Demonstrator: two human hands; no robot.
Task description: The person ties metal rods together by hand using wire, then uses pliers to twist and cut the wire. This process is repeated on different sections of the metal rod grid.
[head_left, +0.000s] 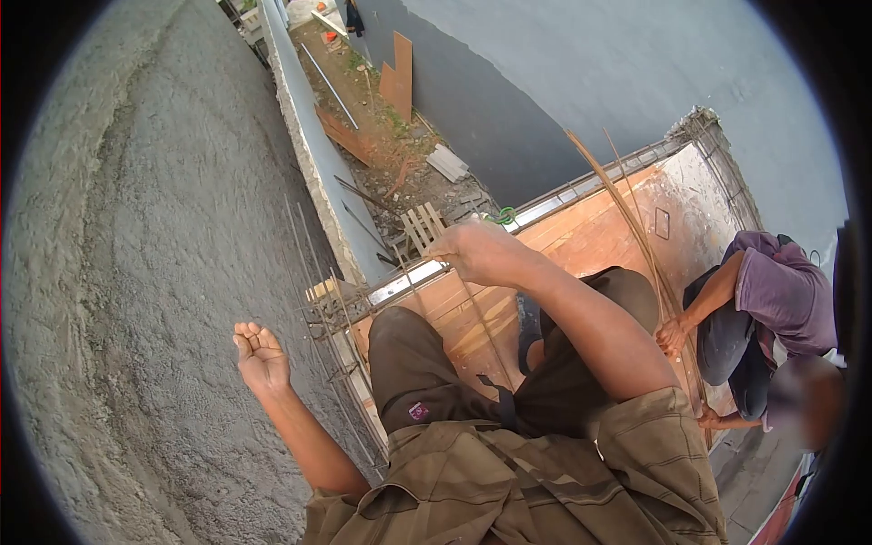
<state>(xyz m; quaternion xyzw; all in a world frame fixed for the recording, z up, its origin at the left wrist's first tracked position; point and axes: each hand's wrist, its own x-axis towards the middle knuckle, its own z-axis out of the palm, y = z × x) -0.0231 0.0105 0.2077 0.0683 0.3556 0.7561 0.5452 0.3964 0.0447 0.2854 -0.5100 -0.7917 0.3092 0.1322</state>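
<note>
While the right hand (486, 255) curls, a rod (482, 320) slants toward the lap (481, 400).

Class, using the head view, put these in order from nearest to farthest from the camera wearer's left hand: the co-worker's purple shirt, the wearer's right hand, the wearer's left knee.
1. Left knee, just right of the left hand.
2. Right hand, raised beyond that knee.
3. Purple shirt, at the far right.

One head-worn view looks steeply down over the wearer's lap, both hands (481, 254) close.
</note>
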